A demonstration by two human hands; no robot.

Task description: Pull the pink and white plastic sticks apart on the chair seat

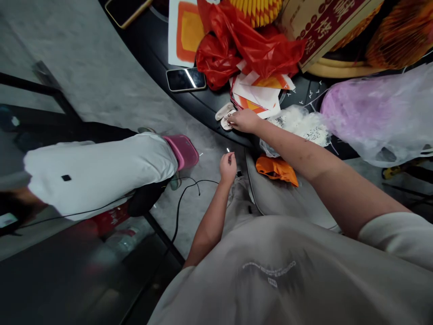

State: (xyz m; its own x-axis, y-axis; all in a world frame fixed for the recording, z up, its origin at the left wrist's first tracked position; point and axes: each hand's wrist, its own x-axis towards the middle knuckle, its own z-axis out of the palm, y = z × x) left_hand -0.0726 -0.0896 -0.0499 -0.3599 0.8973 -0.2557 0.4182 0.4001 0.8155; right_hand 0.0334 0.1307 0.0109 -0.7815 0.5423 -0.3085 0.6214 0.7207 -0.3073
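Right hand (245, 121) fingers closed on, seemingly, small white case (226, 116), table edge (203, 106).

Small white stapler (226, 116), lying flat, dark table (203, 106) edge

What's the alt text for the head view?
The person's right hand touches a small white case at the edge of a dark table; the left hand pinches something tiny lower down. The table holds a phone, red plastic bags and orange-and-white paper sheets.
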